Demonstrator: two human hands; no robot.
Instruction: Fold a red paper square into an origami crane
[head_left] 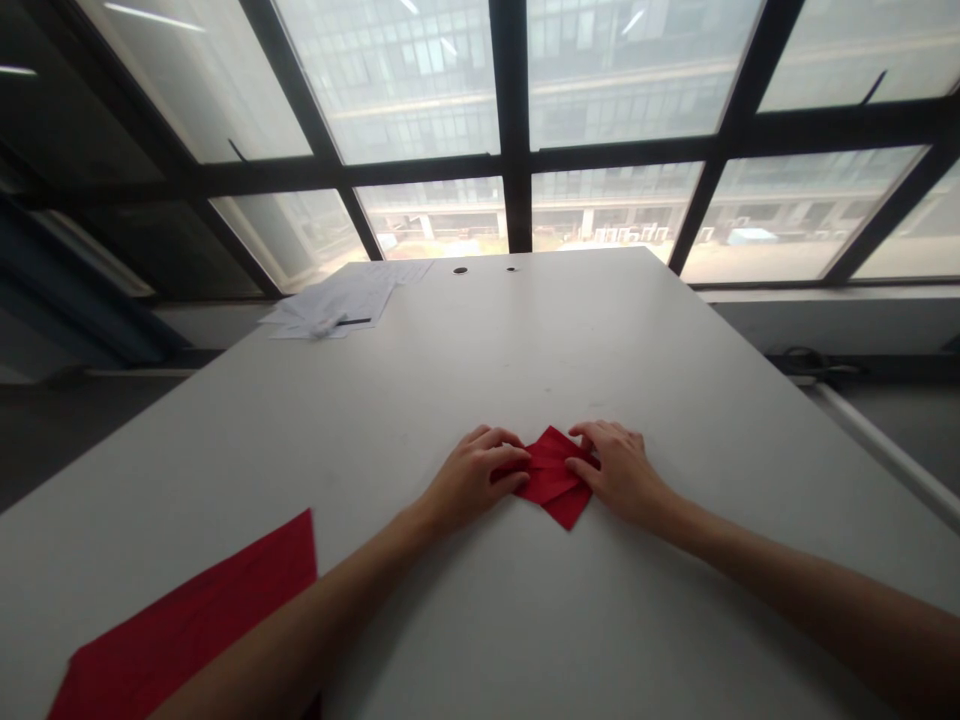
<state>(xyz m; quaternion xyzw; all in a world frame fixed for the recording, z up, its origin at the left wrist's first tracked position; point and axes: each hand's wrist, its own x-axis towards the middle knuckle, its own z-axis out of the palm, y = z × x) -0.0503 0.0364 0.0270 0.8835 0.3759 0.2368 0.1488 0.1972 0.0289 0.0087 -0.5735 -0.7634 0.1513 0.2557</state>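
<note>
A small folded piece of red paper [553, 482] lies flat on the white table [525, 350], near its middle. My left hand [472, 475] presses on the paper's left side with its fingers curled over the edge. My right hand [619, 470] presses on the right side, its fingertips resting on the folds. The paper's lower corner points toward me. Both hands hide part of the paper.
A larger flat red sheet [187, 620] lies at the near left of the table, partly under my left forearm. A loose stack of white papers [337, 305] sits at the far left corner. Two dark holes [460, 270] mark the far edge. Large windows stand behind.
</note>
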